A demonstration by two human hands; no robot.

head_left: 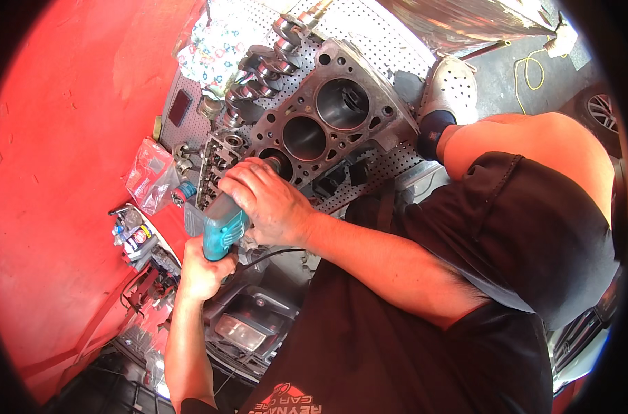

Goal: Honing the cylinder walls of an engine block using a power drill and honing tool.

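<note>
A teal power drill (225,231) is held between my two hands, its nose pointed at the nearest bore of a metal engine block (334,141). My left hand (203,270) wraps round the rear of the drill. Over its front end lies my right hand (269,200), fingers curled round the tool. A dark round part (279,163) shows in that bore beyond my right hand; its kind is partly hidden. Two other bores stand uncovered farther along the block. From the drill's rear runs a black cord (272,254).
Beyond the block lies a crankshaft (262,71) on the perforated bench top (359,24). Left of it are a cylinder head (214,162), a phone (180,107), a floral cloth (214,52) and a plastic bag (151,176). A red wall (58,138) bounds the left. My shoe (452,86) stands right.
</note>
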